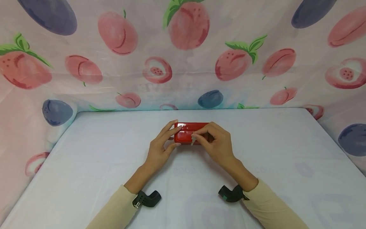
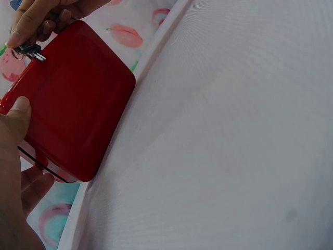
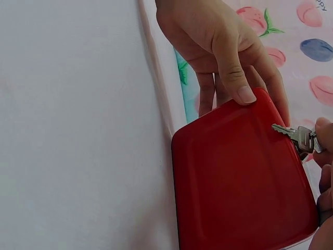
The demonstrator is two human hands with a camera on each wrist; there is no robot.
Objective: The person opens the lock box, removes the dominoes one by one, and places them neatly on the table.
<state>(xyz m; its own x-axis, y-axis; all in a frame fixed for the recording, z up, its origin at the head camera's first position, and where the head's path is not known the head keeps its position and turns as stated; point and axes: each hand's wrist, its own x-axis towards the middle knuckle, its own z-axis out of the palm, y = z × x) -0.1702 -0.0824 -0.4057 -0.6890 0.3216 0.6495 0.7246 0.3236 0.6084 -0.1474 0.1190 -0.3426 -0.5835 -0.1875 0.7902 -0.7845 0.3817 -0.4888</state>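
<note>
A red cash box (image 1: 183, 136) with rounded corners sits on the white table, its long side facing me. My left hand (image 1: 159, 149) grips its left end, thumb on the front face and fingers at the top and side. Between thumb and fingers, my right hand (image 1: 219, 142) pinches small silver keys (image 1: 193, 140) in front of the box's top edge. The right wrist view shows one key (image 3: 299, 136) with its toothed blade across the rim of the box (image 3: 234, 172). In the left wrist view a thin ring hangs by the keys (image 2: 32, 51). Any keyhole is hidden.
The white-covered table (image 1: 114, 178) spreads out around the box. Behind it hangs a pink cloth (image 1: 183, 63) printed with fruit, close to the table's far edge. Black wrist cameras (image 1: 147, 198) stick out inward from both beige sleeves.
</note>
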